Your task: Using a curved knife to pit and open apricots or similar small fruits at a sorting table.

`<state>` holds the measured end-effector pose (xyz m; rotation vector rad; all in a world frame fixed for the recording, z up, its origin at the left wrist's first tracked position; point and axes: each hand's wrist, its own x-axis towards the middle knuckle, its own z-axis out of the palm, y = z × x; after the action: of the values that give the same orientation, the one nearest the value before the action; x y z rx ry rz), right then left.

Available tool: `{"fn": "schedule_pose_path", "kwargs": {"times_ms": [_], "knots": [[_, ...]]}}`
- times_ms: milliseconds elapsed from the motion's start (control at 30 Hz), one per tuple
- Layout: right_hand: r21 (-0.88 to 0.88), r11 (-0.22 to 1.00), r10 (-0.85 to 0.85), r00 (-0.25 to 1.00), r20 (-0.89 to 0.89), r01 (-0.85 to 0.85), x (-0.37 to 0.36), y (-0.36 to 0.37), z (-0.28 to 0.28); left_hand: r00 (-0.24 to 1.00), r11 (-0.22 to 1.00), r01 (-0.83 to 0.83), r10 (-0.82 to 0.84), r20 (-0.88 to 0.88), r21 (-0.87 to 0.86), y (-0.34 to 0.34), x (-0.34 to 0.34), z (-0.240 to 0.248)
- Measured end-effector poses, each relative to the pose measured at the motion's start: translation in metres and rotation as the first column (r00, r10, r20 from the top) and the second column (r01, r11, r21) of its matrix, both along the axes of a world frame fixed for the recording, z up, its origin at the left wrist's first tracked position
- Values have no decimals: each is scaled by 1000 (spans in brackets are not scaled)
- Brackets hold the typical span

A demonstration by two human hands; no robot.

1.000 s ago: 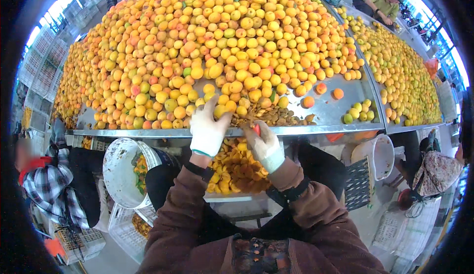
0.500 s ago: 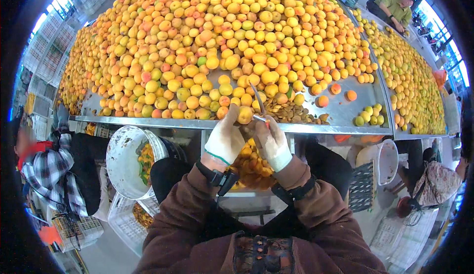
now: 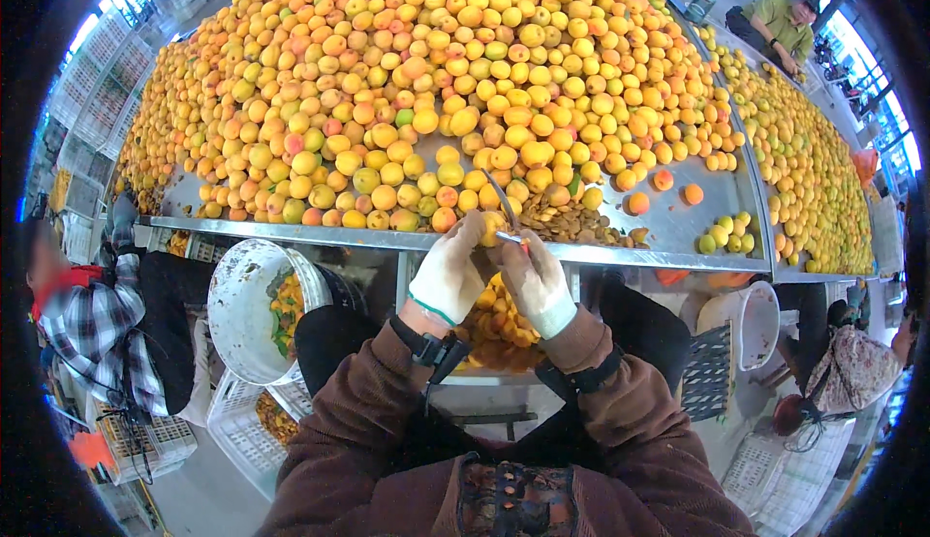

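Both of my hands wear stained white gloves and meet just over the near edge of a metal table (image 3: 368, 239). In my left hand (image 3: 442, 274) an apricot (image 3: 492, 226) is gripped, partly covered by the fingers. My right hand (image 3: 537, 285) is closed on a knife (image 3: 501, 198) with a slim curved blade pointing up and away, close against the apricot. The knife's handle is mostly hidden in the glove. Below my hands, cut apricot pieces (image 3: 496, 329) lie heaped between my knees. A large heap of whole apricots (image 3: 407, 101) covers the table beyond.
Brown apricot pits (image 3: 572, 222) lie on the table beyond my right hand. A white bucket (image 3: 254, 314) stands left of my knees, above a white crate (image 3: 242, 430). At right are another white bucket (image 3: 759, 324) and a dark crate (image 3: 708, 372). Other people sit on both sides and at far right.
The apricot has shifted slightly right against the knife and is now more covered by my left fingers. My two hands are a little closer together. The view has tilted slightly.
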<state>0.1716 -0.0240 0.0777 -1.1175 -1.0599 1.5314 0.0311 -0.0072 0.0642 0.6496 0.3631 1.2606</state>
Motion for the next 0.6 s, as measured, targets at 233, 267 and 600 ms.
{"fn": "schedule_pose_path", "kwargs": {"times_ms": [233,267,600], "knots": [[217,976,-61,993,105,37,2,-2,-5,960,997,-45,60,-274,62,1,2,13],[245,969,-66,991,115,36,3,-3,-7,957,999,-47,49,-287,16,1,2,16],[59,990,-121,990,-71,125,-1,-5,-10,877,963,-78,190,-442,259,-1,3,16]]}}
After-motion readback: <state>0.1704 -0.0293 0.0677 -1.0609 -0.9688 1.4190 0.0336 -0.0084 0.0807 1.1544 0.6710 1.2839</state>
